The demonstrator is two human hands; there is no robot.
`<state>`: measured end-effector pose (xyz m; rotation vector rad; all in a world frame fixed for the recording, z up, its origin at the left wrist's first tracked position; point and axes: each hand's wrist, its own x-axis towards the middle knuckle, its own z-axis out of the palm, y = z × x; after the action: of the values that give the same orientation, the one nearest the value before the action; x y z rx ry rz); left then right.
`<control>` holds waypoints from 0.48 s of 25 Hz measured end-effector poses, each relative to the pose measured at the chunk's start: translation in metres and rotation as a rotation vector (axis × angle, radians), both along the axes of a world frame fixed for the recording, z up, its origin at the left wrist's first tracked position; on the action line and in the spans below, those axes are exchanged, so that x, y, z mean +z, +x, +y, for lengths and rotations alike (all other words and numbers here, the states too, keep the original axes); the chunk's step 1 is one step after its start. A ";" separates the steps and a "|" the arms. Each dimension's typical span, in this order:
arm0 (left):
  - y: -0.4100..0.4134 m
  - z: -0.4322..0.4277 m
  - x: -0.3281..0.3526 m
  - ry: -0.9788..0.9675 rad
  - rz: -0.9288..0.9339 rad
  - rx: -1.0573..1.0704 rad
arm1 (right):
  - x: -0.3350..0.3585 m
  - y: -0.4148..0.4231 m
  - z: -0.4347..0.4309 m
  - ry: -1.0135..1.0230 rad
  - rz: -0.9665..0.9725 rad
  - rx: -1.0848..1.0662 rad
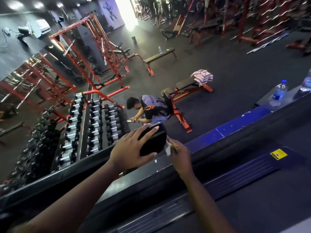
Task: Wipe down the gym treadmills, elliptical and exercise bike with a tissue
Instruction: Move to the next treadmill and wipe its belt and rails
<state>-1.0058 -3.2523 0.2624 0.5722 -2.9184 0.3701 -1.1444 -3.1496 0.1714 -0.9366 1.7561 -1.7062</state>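
Camera is looking down, tilted, from a raised level over a dark gym floor. Red power racks are taking up the left side, with a long dumbbell rack running below them toward a black rail.

A treadmill is filling the lower right: dark belt, ribbed front cover, yellow sticker sitting on the cover. Beyond it a blue ledge is running diagonally.

Two red-framed weight benches are standing on the floor: a flat bench further back and an adjustable bench nearer, with a striped towel lying on its far end. A person is sitting at the adjustable bench, facing the dumbbells and looking at a phone.

Centre frame, a black pad with rounded edges is sitting just above the rail (can't tell which machine it belongs to).

The left hand is gripping that pad: fingers spread across the top face, thumb hooking the lower edge.

The right hand is closing on the tissue, pinching it in curled fingers. The tissue is small, white and crumpled, and is pressing against the pad's right side, between the pad and the right hand's fingers.

A water bottle with a blue cap is standing on a dark shelf at the right edge, just past the blue ledge.
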 end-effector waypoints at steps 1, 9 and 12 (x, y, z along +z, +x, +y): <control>0.000 0.000 0.000 0.001 0.007 0.008 | 0.004 -0.002 0.005 0.077 0.051 0.015; 0.004 0.018 0.002 0.119 0.051 0.058 | 0.054 0.000 0.062 0.352 0.349 0.043; 0.008 0.049 -0.002 0.152 0.107 0.030 | 0.063 0.002 0.093 0.395 0.404 0.008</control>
<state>-0.9982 -3.2030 0.2602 0.6368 -2.8531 0.1175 -1.1420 -3.0564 0.2346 -1.1519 2.2348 -1.1477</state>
